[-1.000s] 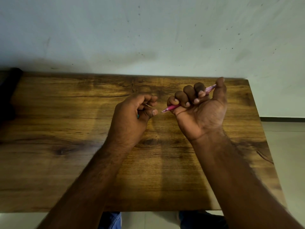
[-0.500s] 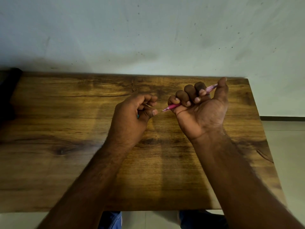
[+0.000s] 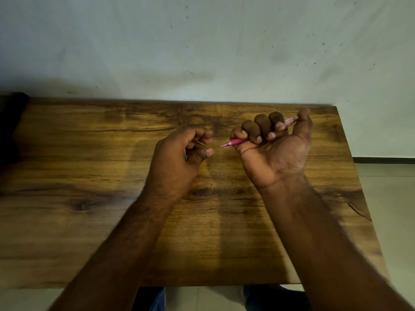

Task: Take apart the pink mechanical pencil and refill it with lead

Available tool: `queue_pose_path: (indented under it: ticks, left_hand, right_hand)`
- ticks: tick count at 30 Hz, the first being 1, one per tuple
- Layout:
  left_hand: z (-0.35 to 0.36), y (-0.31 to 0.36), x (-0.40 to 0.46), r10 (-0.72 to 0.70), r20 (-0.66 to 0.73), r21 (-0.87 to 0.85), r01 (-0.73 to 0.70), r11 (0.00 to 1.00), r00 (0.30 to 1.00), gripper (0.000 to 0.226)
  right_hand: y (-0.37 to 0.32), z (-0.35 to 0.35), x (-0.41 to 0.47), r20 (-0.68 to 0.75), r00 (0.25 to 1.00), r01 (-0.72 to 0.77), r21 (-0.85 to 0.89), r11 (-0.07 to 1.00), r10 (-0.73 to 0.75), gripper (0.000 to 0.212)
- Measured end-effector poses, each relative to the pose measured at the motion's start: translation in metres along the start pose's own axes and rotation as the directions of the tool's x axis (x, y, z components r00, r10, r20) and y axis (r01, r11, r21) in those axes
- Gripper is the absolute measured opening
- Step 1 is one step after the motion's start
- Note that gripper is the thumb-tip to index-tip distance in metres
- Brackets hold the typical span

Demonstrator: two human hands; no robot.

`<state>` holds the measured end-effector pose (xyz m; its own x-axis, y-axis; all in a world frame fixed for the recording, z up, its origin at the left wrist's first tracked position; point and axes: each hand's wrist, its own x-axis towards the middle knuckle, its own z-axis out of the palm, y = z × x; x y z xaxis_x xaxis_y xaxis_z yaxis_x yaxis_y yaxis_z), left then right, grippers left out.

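My right hand (image 3: pixel 275 151) is held palm up above the wooden table (image 3: pixel 89 153), its fingers wrapped around the pink mechanical pencil (image 3: pixel 235 142). The pencil's pointed tip sticks out to the left toward my left hand. Its back end shows by my right thumb, which rests on it. My left hand (image 3: pixel 179 158) is curled shut a short gap left of the tip. A small teal piece (image 3: pixel 186 157) peeks out between its thumb and palm, with most of it hidden. A thin pale sliver shows between the left fingers; I cannot tell what it is.
The table's far edge meets a pale wall (image 3: pixel 202 52). A dark object (image 3: pixel 11 131) sits at the table's far left end. Floor (image 3: pixel 393 198) shows past the right edge, and my blue-clad knees (image 3: pixel 157 299) show under the near edge.
Almost nothing. My right hand has drifted slightly to the right and the pencil's tip has risen a little. My left hand has stayed put.
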<state>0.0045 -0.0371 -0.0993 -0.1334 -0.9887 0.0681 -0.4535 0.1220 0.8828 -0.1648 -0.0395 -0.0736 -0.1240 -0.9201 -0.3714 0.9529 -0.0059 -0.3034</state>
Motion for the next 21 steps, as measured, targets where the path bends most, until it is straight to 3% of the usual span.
queue_pose_path:
  ticks: [21]
  left_hand:
    - [0.0004, -0.0007, 0.0007, 0.002, -0.014, -0.002, -0.002, 1.000, 1.000, 0.034]
  right_hand:
    - [0.0003, 0.0009, 0.0004, -0.006, 1.000, -0.005, 0.020, 1.000, 0.005, 0.062]
